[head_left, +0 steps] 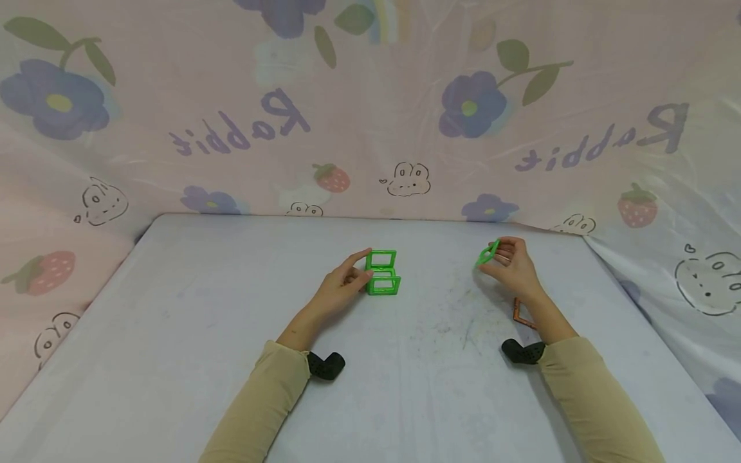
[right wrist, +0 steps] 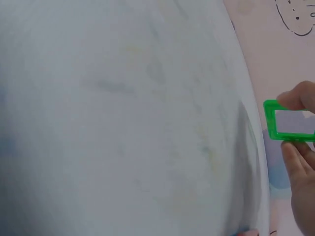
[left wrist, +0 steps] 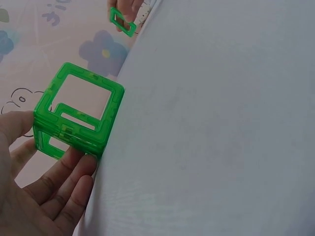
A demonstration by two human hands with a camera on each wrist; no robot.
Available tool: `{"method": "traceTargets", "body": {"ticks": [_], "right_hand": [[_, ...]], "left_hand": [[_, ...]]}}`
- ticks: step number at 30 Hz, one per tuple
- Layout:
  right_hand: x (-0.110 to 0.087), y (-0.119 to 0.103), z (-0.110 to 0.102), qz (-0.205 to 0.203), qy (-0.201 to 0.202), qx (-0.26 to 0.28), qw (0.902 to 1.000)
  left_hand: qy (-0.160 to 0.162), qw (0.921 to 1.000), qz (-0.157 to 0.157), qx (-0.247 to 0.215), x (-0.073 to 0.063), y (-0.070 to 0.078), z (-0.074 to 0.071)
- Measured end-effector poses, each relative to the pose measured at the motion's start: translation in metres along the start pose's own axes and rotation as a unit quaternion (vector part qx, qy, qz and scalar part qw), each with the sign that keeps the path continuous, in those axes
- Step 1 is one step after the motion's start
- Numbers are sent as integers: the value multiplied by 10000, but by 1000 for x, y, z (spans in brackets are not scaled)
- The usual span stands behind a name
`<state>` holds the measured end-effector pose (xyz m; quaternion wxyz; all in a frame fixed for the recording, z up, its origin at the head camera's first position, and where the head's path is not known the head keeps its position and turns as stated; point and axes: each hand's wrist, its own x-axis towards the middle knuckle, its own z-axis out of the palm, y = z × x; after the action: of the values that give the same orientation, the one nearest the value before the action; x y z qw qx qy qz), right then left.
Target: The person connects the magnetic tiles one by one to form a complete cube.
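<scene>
Two beige fabric sleeves (head_left: 260, 405) are stretching over a white cloth-covered bench (head_left: 434, 399), marked with faint smudges; a pink curtain (head_left: 359, 141) printed with flowers and rabbits is hanging behind. The left hand (head_left: 338, 286) is gripping one structure of at least three joined translucent green plastic frames (left wrist: 76, 132) by its left side. The right hand (head_left: 515, 263) is pinching one separate green plastic frame (right wrist: 270, 120) above the bench. One orange frame (head_left: 516, 310), probably rectangular, is lying half-hidden by the right forearm.
</scene>
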<state>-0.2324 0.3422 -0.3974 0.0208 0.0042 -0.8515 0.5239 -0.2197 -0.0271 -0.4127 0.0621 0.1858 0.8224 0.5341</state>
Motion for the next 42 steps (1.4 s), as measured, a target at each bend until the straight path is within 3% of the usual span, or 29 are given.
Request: {"method": "traceTargets", "body": {"ticks": [29, 42], "right_hand": [[-4, -18, 19, -503, -659, 52, 9965], [-6, -26, 30, -760, -787, -39, 9940]], "left_hand": [[-35, 9999, -156, -35, 0, 2, -2], [-82, 9999, -75, -101, -1, 3, -2]]}}
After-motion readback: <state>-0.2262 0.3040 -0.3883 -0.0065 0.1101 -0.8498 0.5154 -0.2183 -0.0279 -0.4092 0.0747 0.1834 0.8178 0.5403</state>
